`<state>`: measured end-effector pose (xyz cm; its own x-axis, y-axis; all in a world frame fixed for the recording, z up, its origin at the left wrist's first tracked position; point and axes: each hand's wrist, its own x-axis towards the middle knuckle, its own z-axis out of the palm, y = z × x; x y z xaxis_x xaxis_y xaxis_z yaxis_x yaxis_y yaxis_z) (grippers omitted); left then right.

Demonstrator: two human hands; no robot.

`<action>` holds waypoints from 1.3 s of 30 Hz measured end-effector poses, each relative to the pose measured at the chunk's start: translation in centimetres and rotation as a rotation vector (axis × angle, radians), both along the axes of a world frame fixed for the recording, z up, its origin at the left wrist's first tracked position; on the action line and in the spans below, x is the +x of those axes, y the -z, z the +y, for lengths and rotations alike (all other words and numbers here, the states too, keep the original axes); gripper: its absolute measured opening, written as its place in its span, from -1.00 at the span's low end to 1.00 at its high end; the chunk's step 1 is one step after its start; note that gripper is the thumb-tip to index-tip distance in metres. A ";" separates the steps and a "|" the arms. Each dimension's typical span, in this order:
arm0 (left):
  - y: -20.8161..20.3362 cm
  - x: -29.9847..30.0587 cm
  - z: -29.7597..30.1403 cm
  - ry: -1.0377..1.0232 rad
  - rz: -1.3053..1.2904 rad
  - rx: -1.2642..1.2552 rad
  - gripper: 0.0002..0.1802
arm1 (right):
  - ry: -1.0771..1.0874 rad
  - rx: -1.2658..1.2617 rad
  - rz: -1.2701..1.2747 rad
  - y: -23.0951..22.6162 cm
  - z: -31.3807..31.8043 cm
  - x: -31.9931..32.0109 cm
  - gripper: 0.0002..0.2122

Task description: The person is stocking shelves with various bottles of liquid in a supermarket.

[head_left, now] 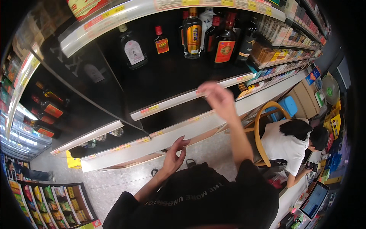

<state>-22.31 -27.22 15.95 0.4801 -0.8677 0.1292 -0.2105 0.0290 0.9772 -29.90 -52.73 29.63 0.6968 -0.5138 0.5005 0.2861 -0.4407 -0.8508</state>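
My right hand point(220, 100) is raised at the front rail point(171, 104) of a dark shelf, in front of its small price tags. Motion smears its fingers, so I cannot make out whether they hold anything. Lower and to the left, my left hand point(174, 155) hovers before the white lower ledge point(183, 128), its fingers loosely bent and apart, with nothing in them. Behind the rail stand a dark bottle with a pale label point(133, 51), a small red-capped bottle point(161, 44), a tall bottle with a gold label point(192, 34) and a dark bottle with a red label point(225, 45).
A glass partition point(76, 89) divides the shelves at left. Cigarette packs point(274, 32) fill racks at right. A person in a white top point(284, 141) sits on a wooden chair point(259, 129) beside a counter with a screen point(314, 198). A snack rack point(53, 204) stands lower left.
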 end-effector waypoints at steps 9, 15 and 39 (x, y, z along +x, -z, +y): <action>-0.1 -3.2 -2.7 0.017 0.004 0.030 -0.45 | 0.711 -0.567 -0.260 -9.3 -15.5 3.2 -0.53; 1.9 -2.7 -0.5 -0.070 0.095 0.089 -0.48 | 0.566 -0.450 -0.282 -11.1 -19.4 6.7 -0.40; -9.6 -0.4 -7.7 -0.090 -0.219 -0.150 -0.51 | 0.422 -0.360 -0.027 -11.5 -17.7 7.5 -0.81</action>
<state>-22.69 -34.89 25.56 0.5005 -0.7863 0.3622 -0.4244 0.1417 0.8943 -22.39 -70.46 41.10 0.4519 -0.5385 0.7112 0.0418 -0.7835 -0.6199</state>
